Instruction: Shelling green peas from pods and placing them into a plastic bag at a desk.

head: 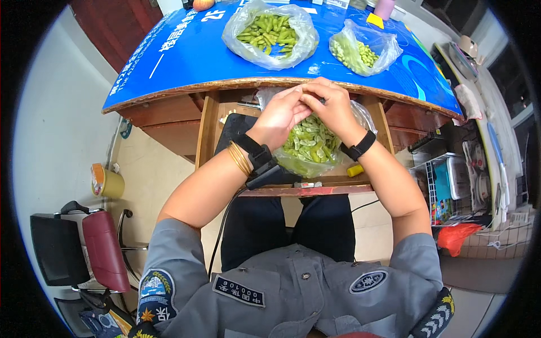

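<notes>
My left hand [282, 114] and my right hand [327, 99] meet at the fingertips above an open wooden drawer [209, 126]. Whatever may be pinched between the fingers is too small or hidden to make out. Below them, a clear plastic bag [310, 169] in the drawer holds empty green soybean pods [310, 141]. On the blue desktop, a second plastic bag [236, 42] contains whole green pods [268, 31]. To its right, a smaller plastic bag [386, 48] holds shelled green beans [367, 54].
A black device [236, 126] and a yellow cylinder [355, 170] lie in the drawer. The desk's worn front edge [169, 96] curves ahead of me. A yellow bin [113, 183] and chairs [105, 249] stand left; a wire rack [431, 190] stands right.
</notes>
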Available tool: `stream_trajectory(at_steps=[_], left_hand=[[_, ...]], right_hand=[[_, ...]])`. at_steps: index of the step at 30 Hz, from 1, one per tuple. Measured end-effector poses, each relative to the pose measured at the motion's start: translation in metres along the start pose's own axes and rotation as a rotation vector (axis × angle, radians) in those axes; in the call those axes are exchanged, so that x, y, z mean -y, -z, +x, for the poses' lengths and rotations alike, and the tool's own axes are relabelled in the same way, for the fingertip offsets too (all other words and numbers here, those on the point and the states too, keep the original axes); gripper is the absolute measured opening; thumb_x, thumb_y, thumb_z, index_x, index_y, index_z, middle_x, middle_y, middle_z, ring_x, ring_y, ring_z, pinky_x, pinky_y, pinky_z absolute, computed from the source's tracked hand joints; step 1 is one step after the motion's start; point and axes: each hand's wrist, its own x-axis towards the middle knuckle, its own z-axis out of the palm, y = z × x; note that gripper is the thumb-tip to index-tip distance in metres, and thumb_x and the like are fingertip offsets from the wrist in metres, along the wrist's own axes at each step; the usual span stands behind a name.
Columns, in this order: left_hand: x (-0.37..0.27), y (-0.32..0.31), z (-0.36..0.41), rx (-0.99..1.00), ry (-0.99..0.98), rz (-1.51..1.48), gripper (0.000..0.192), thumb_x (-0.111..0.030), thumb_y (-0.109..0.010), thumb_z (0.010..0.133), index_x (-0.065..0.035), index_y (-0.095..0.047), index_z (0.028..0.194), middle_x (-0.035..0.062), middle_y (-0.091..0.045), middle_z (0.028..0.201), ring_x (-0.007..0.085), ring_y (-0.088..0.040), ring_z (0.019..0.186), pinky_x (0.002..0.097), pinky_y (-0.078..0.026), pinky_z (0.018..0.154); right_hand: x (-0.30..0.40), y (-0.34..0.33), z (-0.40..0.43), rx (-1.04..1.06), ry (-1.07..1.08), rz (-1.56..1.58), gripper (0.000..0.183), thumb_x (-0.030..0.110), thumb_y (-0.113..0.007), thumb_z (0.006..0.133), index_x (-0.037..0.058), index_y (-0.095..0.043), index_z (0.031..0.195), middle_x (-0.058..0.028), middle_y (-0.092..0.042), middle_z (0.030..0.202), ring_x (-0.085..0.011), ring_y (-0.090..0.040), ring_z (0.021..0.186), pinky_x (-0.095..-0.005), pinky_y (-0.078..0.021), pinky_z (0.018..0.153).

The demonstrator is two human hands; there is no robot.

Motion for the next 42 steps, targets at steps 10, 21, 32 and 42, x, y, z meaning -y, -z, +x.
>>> stream_trajectory(at_steps=[10,21,32,42], left_hand=[[-0.004,-0.013,-0.006,0.027,-0.067,0.097,0.027,-0.02,-0.037,0.097,-0.0005,-0.05,0.11,0.008,-0.057,0.106,0.0158,-0.056,0.099,0.0314,-0.044,0.091],[-0.007,-0.012,-0.005,0.045,-0.1,0.014,0.025,-0.021,-0.038,0.096,-0.0009,-0.052,0.105,0.0092,-0.058,0.102,0.0175,-0.058,0.095,0.0324,-0.046,0.089],[0.002,-0.006,0.002,-0.069,-0.121,-0.108,0.021,-0.015,-0.036,0.096,0.0,-0.05,0.101,0.0112,-0.057,0.1,0.0185,-0.059,0.093,0.0319,-0.05,0.083],[0.008,0.021,0.016,-0.106,-0.041,-0.384,0.021,-0.016,-0.033,0.098,0.0011,-0.045,0.102,0.0121,-0.056,0.098,0.0194,-0.058,0.089,0.031,-0.051,0.077]], right_hand=[[0.002,0.002,0.001,-0.087,0.131,-0.013,0.008,0.002,-0.064,0.074,0.0016,-0.064,0.082,-0.0103,-0.062,0.076,-0.0248,-0.061,0.07,-0.0315,-0.0482,0.063],[0.008,0.001,0.002,-0.161,0.134,0.067,0.007,0.0,-0.063,0.073,-0.0006,-0.064,0.08,-0.0111,-0.063,0.078,-0.0239,-0.061,0.07,-0.0305,-0.0486,0.063],[0.013,0.0,0.007,-0.082,0.384,-0.173,0.013,0.002,-0.065,0.07,0.0032,-0.062,0.083,-0.0097,-0.06,0.079,-0.0255,-0.059,0.074,-0.0322,-0.0486,0.066],[0.009,-0.013,0.001,-0.007,0.429,-0.059,0.013,0.002,-0.064,0.073,0.0028,-0.059,0.085,-0.0109,-0.06,0.087,-0.0276,-0.059,0.081,-0.034,-0.0483,0.073]])
